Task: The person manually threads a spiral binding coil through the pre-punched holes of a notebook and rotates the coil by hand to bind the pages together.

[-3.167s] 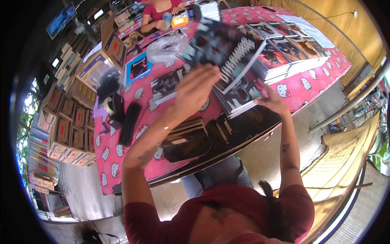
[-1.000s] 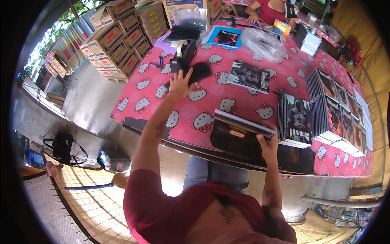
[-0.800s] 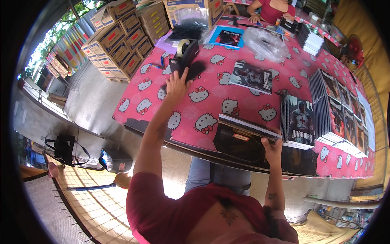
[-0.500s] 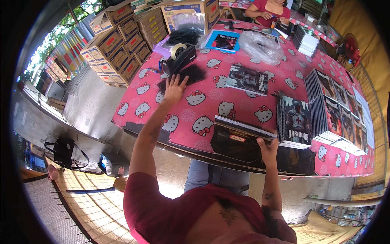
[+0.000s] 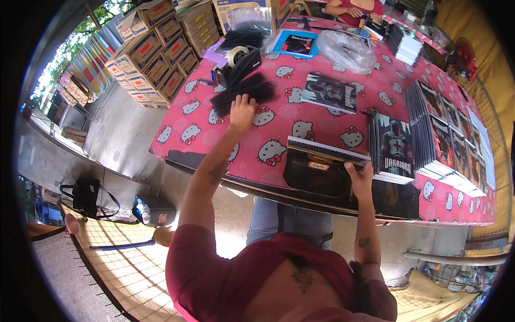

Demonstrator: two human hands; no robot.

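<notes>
My left hand (image 5: pixel 244 112) rests at the near edge of a pile of black plastic binding coils (image 5: pixel 252 90), its fingers curled together on them; exactly how many coils it grips is hidden. My right hand (image 5: pixel 361 177) pinches the right end of a notebook (image 5: pixel 328 149), thumb on the near side. That notebook stands tilted on its edge, its row of binding holes along the top, in front of a black bag-like thing with a small label (image 5: pixel 316 177). A black tape dispenser (image 5: pixel 241 67) stands just beyond the coils.
One bound notebook (image 5: pixel 330 93) lies mid-table on the pink patterned cloth (image 5: pixel 271 153). Stacks of bound notebooks (image 5: pixel 394 147) fill the right side. Beyond are a clear plastic bag (image 5: pixel 347 52), a blue folder (image 5: pixel 295 44) and a co-worker (image 5: pixel 357 9). Cartons (image 5: pixel 153 56) are piled at left.
My left hand has drawn its spread fingers together on the coils and shifted slightly right and nearer. My right hand still holds the notebook, now a little farther from me.
</notes>
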